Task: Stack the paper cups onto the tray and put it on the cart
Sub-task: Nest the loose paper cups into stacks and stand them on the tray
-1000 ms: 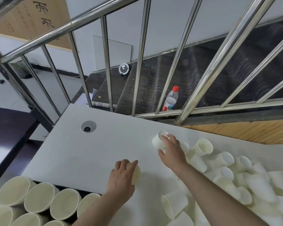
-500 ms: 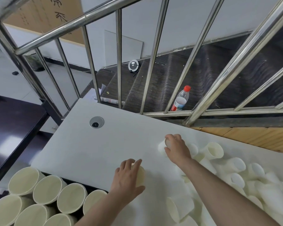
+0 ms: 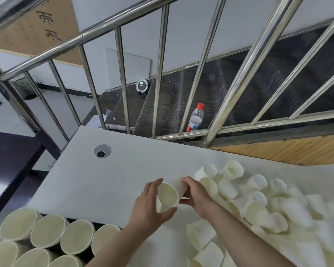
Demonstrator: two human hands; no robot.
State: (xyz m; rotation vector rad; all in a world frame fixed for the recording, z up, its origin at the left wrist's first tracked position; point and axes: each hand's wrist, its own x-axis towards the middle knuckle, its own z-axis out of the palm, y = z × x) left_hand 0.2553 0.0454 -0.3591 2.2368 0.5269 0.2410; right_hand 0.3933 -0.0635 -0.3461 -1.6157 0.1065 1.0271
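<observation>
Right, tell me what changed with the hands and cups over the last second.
The right hand lifted its cup off the loose pile and brought it left; the left hand raised its cup off the table. Both hands now meet, gripping cups joined end to end. The upright stacks stayed put.

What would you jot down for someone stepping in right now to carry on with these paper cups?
Left hand: fingers curled round the held cup near its open mouth.
Right hand: gripping the same cup's far end.
Loose cups: heaped on the white table, to the right.
Upright cup stacks: packed together at lower left; the tray beneath and any cart are not visible.
Done: several stacks built.
Left: nest the loose heap, add it to the stacks, move the tray to the cart.
</observation>
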